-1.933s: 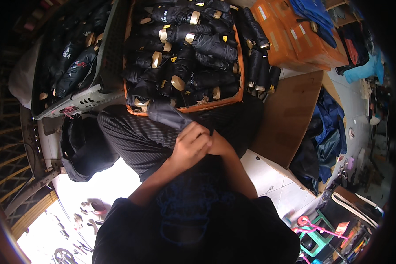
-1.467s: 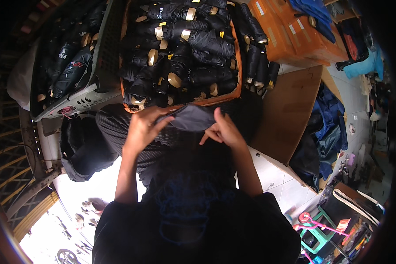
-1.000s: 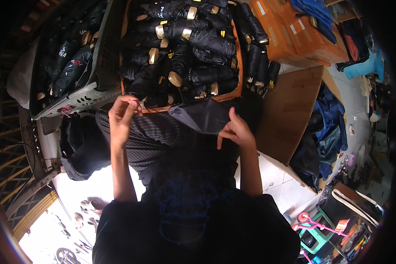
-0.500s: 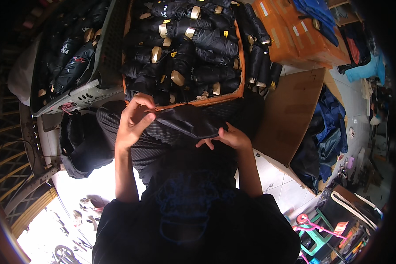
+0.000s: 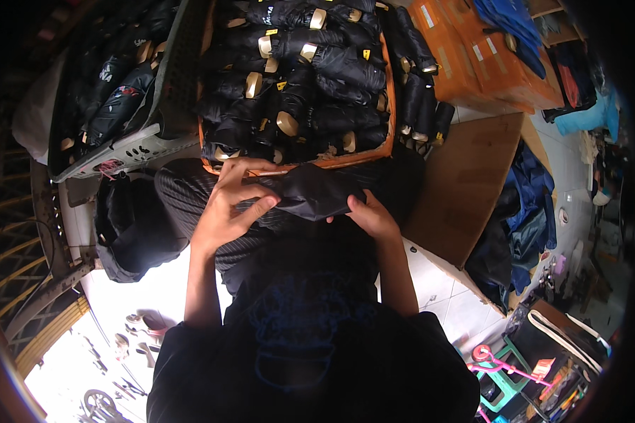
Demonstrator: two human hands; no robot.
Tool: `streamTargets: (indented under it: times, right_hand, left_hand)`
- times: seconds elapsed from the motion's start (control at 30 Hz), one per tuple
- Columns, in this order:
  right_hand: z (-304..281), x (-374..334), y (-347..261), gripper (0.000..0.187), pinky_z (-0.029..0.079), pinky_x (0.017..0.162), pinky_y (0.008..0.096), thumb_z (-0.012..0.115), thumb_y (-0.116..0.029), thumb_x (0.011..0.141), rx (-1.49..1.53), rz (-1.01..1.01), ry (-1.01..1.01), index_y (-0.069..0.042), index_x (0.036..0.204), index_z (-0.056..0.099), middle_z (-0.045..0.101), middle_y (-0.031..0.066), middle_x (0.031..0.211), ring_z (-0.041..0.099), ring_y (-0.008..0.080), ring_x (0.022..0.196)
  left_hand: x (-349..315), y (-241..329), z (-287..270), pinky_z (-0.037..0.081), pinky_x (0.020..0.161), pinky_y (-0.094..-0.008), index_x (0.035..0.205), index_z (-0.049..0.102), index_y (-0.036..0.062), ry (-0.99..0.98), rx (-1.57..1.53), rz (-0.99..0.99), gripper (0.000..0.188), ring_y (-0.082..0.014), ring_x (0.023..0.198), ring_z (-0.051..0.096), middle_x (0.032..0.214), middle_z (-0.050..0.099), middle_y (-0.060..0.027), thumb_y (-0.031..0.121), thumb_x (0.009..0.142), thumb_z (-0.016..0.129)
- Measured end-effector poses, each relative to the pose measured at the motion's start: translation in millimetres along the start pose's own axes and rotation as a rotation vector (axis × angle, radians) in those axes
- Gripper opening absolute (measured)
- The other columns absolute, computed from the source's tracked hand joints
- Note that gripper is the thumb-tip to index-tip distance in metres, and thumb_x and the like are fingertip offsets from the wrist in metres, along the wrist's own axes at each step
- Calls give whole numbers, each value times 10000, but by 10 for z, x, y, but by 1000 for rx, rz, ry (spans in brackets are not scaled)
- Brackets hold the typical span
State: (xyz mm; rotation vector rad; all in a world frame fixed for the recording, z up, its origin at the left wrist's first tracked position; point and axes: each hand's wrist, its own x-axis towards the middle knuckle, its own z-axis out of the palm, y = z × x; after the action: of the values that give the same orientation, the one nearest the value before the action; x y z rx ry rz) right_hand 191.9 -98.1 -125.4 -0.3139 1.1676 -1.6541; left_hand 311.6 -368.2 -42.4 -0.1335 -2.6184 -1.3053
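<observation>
Between my hands, over my lap, is a black fabric sleeve (image 5: 319, 192), bunched and slightly puffed. My left hand (image 5: 234, 208) grips its left end, thumb toward the cloth and fingers curled over the far side. At the right end my right hand (image 5: 374, 213) has its thumb pressed on the cloth, its other fingers mostly hidden underneath. Whether anything is inside the sleeve cannot be seen. Just beyond my hands stands an orange-rimmed crate (image 5: 390, 106) piled with black folded umbrellas (image 5: 349, 67) with pale gold handles.
A grey plastic basket (image 5: 137, 144) of more folded umbrellas stands at the left, with a black bag (image 5: 130, 243) below it. To the right are an open cardboard box (image 5: 466, 187), dark blue cloth (image 5: 525, 204) and orange cartons (image 5: 483, 60). A green stool (image 5: 504, 381) is at lower right.
My left hand has moved right and slightly nearer, over the sleeve's left end. The sleeve, stretched longer before, is now bunched shorter between my hands. My right hand has barely moved.
</observation>
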Motion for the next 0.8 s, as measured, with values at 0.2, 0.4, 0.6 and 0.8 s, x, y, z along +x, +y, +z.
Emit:
streamTargets:
  times: [0.2,0.4,0.6,0.8]
  right_hand:
    - [247,-62,-265,399,455,949,341,674,-216,920,-251,95,82,6,1230,556,666,97,1072,627,206,1009]
    - [411,-73,-401,438,444,928,347,732,-254,862,-598,-136,2,22,1178,605,642,174,1114,603,260,1041]
    - [312,0,-301,204,466,892,375,690,-139,865,-1021,-440,-43,42,960,697,655,178,1066,624,304,1017]
    - [293,-15,-440,67,489,747,272,656,-9,852,-830,-468,302,38,894,681,659,118,913,633,182,809]
  left_hand:
    - [-90,-138,311,534,748,-301,1255,563,12,112,-504,-529,461,-227,825,673,1116,645,-163,195,869,737]
    - [-124,-150,427,519,782,-273,1169,579,-31,398,-1103,-762,259,-134,830,651,991,659,-71,99,949,620]
    - [-136,-161,426,447,858,-236,1207,607,6,637,-1266,-662,245,-83,896,587,988,649,-10,8,978,519]
    - [-103,-54,160,467,780,-206,1091,627,-18,541,-713,-418,191,-61,847,578,925,648,-17,-27,901,645]
